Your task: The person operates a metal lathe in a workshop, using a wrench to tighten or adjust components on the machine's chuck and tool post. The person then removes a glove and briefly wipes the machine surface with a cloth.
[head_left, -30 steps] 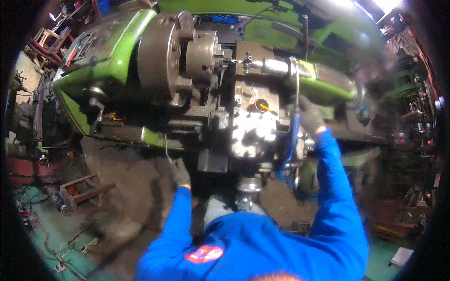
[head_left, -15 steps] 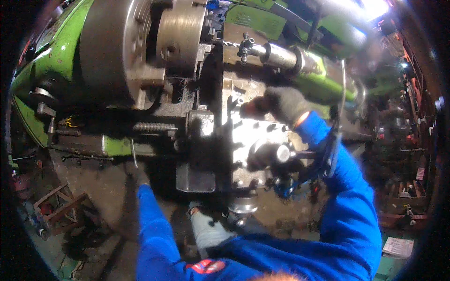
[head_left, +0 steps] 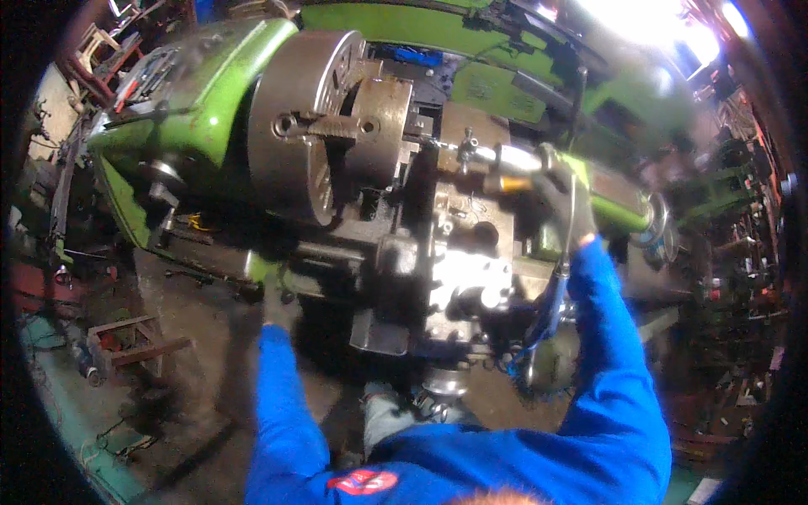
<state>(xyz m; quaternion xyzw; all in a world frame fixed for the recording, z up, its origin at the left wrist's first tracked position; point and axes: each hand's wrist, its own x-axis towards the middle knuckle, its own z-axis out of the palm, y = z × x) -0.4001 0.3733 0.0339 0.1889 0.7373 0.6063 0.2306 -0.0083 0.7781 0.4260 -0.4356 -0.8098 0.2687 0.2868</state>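
Observation:
My right hand (head_left: 562, 200), in a grey glove, is beside the green tailstock (head_left: 619, 194). It is closed round a short brush-like tool (head_left: 515, 183) with a yellow section and a dark end pointing left; its exact kind is unclear. Just above that tool, a drill bit (head_left: 450, 147) in the tailstock's chuck (head_left: 470, 151) points at a thick metal cylinder (head_left: 383, 126) in the big lathe chuck (head_left: 295, 109). My left hand (head_left: 279, 299) is low at the lathe's front, near the green apron edge (head_left: 255, 267). Its fingers are dark and smeared.
Below my right hand, the tool post (head_left: 471, 282) gleams on the carriage, with a hose (head_left: 555, 303) to its right. A handwheel (head_left: 444, 383) sticks out toward me. A wooden frame (head_left: 139, 341) stands on the floor at left. Another green machine (head_left: 379, 21) is behind.
My right hand has moved from above the tool post up and right, to the tailstock, and the tool's yellow section now shows. The whole view has shifted; the big chuck's jaw shows in a different position.

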